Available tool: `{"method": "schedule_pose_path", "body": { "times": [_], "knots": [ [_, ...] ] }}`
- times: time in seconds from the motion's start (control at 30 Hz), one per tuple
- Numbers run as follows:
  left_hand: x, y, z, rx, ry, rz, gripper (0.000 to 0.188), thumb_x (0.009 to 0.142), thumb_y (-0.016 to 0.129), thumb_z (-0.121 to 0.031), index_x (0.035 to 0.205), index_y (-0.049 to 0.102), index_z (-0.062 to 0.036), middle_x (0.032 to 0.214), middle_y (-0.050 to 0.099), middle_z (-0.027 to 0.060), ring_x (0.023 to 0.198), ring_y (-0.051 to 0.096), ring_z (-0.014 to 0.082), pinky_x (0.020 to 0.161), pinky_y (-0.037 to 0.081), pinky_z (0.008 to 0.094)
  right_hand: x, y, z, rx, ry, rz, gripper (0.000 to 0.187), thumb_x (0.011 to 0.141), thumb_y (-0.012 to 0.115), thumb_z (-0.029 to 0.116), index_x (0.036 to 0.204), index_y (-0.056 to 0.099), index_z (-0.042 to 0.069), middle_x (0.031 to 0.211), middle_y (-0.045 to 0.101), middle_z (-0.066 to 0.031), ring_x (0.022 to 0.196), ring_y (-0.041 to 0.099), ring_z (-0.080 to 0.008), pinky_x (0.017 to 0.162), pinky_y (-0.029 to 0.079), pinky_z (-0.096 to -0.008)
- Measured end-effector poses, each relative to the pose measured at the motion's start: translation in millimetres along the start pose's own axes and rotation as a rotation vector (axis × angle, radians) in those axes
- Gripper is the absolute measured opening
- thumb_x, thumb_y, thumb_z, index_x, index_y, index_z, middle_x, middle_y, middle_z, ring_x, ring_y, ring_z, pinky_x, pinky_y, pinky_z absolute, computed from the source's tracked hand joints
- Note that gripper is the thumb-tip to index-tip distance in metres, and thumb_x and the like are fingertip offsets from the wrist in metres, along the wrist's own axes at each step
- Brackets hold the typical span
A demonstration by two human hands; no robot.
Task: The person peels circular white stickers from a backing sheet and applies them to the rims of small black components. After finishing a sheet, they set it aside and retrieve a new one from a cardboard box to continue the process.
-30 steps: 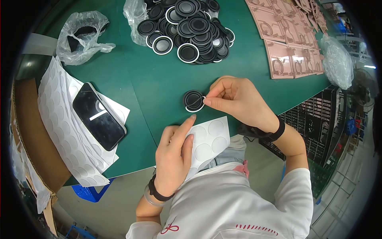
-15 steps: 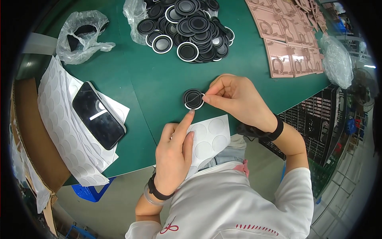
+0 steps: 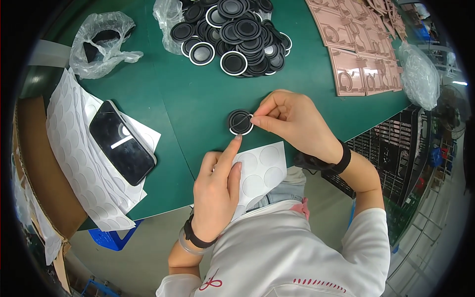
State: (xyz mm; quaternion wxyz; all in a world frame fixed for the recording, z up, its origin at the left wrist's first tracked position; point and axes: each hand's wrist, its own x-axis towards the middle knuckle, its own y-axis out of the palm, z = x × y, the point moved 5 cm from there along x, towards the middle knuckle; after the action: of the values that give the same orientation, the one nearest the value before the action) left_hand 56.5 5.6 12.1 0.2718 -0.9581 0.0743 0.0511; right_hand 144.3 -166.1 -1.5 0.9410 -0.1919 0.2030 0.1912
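Note:
A small round black disc with concentric ridges lies on the green table between my hands. A thin white ring runs along its near edge, and part of it cuts across the disc's face. At the disc's right edge, thumb and forefinger of my right hand pinch the white ring. My left hand reaches in from below, forefinger stretched out with its tip on the ring's near side. Its thumb is apart, and the other fingers curl underneath. Beside that thumb is a white sheet of round stickers, partly hidden by the hand.
A pile of black discs, some white-ringed, sits at the back. On the left are stacked sticker sheets under a phone, and a plastic bag. Pinkish-brown moulded sheets and another plastic bag are at the right.
My right hand has shifted very slightly left, still pinching the white ring. The left forefinger stays on the ring's near side.

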Motion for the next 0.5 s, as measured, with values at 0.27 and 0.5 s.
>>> {"method": "schedule_pose_path", "body": {
  "times": [0.27,0.5],
  "knots": [
    [-1.1,0.8,1.3,0.003,0.026,-0.009,0.047,0.087,0.063,0.0,0.133,0.058,-0.0093,0.087,0.053,0.0123,0.069,0.053,0.0246,0.064,0.046,0.0315,-0.8,-0.5,2.2,0.028,-0.063,-0.079,0.015,0.085,0.074,0.004,0.093,0.062,-0.002,0.085,0.061,-0.0028,0.07,0.056,-0.0041,0.059,0.044,-0.0191],
    [-0.7,1.6,2.7,0.034,0.069,-0.018,0.054,0.089,0.062,-0.001,0.141,0.05,-0.0098,0.084,0.051,0.0119,0.064,0.051,0.0249,0.06,0.045,0.0343,-2.3,1.0,13.1,-0.061,-0.265,-0.039,0.016,0.081,0.077,0.004,0.093,0.068,0.0,0.088,0.057,-0.0003,0.071,0.053,-0.0032,0.06,0.042,-0.0196]
  ]
}}
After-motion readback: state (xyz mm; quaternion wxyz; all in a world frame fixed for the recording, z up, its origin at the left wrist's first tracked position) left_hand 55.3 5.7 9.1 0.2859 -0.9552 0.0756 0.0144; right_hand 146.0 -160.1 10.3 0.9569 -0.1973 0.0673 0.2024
